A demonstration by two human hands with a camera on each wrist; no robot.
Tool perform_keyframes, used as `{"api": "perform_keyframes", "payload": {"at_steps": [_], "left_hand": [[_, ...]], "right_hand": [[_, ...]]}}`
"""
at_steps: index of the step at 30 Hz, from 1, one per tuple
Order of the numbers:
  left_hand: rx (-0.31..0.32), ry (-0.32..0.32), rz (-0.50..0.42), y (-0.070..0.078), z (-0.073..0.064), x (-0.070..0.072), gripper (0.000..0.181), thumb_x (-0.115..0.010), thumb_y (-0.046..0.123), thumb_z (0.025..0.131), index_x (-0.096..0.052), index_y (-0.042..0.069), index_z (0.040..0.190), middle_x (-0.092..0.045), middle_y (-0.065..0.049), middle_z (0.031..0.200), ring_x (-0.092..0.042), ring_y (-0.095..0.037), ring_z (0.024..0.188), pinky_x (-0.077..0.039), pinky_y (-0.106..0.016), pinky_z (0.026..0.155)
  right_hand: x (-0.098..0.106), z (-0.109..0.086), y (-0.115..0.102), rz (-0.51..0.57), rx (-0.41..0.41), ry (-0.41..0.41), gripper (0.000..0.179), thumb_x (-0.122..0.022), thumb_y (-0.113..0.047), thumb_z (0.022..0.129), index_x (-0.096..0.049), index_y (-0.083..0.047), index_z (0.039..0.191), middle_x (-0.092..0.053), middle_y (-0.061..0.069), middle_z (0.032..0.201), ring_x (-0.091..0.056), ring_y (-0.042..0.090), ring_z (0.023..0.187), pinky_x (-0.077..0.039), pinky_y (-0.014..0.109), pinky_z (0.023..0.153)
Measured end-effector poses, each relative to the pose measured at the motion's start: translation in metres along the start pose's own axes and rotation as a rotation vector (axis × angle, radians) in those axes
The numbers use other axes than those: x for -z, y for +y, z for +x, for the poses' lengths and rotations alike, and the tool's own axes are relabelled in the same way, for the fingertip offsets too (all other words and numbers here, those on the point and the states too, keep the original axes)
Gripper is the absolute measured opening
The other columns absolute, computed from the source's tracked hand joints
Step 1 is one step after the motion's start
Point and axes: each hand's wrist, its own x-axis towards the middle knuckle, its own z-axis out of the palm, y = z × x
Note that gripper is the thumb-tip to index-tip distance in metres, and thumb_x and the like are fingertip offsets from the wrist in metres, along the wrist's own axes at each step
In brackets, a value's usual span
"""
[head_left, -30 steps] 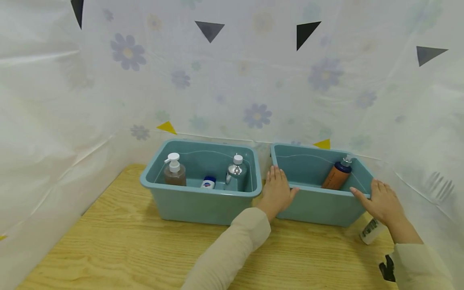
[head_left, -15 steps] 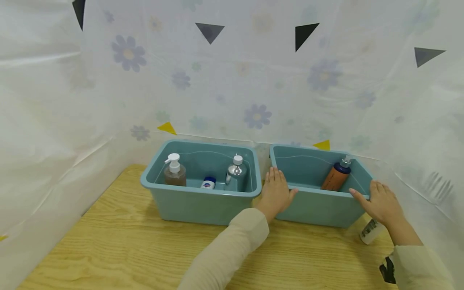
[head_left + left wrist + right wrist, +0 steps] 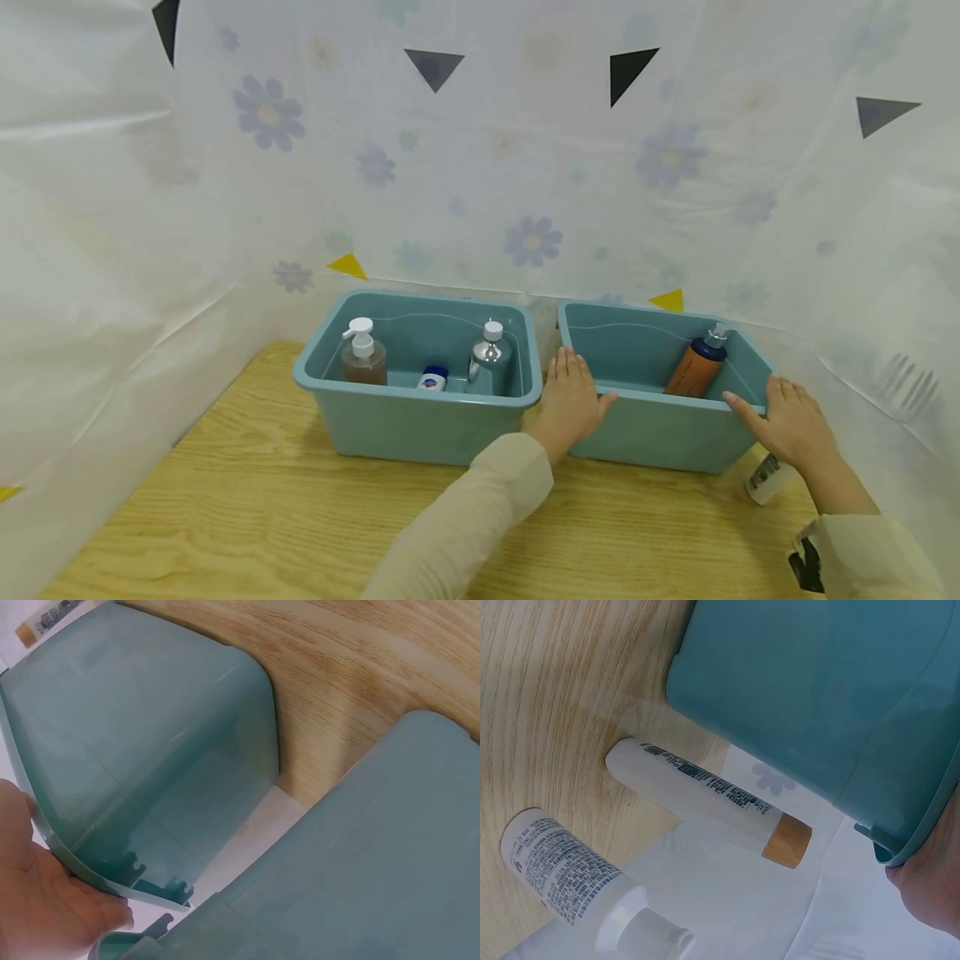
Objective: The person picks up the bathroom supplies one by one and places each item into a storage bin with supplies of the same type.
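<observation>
Both hands are at the right-hand blue-green plastic bin (image 3: 660, 435). My left hand (image 3: 567, 400) lies along its left rim, fingers straight, thumb stretched toward the front edge. At the opposite end, my right hand (image 3: 798, 425) rests on the front right corner, its thumb over the front rim and its fingers extended along the side. Inside that bin an orange pump bottle (image 3: 693, 372) with a dark blue collar leans toward the right wall. In the left wrist view, the left hand (image 3: 52, 900) presses against the rim; the right wrist view shows part of the right hand (image 3: 934, 881) at a rim corner.
A matching bin (image 3: 420, 429) stands to the left, holding a brown pump bottle (image 3: 364, 367), a small white blue-capped container (image 3: 432, 381) and a clear white-capped bottle (image 3: 491, 358). Beside the right bin stand a white tube (image 3: 697, 791) and a white bottle (image 3: 566, 866) on the wooden table (image 3: 262, 517).
</observation>
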Motion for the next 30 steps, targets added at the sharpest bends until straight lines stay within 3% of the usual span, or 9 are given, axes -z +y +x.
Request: {"api": "perform_keyframes", "payload": {"at_steps": [12, 30], "left_hand": [[-0.007, -0.004, 0.009, -0.003, -0.006, 0.003, 0.074, -0.015, 0.059, 0.095, -0.022, 0.008, 0.148, -0.019, -0.009, 0.155, -0.015, -0.020, 0.144, -0.019, -0.029, 0.116], [-0.028, 0.048, 0.027, -0.004, -0.017, 0.001, 0.073, -0.017, 0.058, 0.096, -0.028, 0.006, 0.146, -0.025, -0.011, 0.153, -0.021, -0.021, 0.143, -0.022, -0.030, 0.115]], "right_hand": [[0.000, -0.001, -0.004, -0.013, 0.004, 0.017, 0.090, -0.035, -0.051, 0.096, -0.013, 0.029, 0.132, -0.022, 0.054, 0.128, -0.022, 0.065, 0.117, -0.018, 0.069, 0.097], [-0.002, -0.009, -0.009, -0.001, 0.024, 0.051, 0.087, -0.039, -0.047, 0.096, -0.018, 0.030, 0.131, -0.026, 0.053, 0.127, -0.025, 0.064, 0.116, -0.020, 0.068, 0.096]]}}
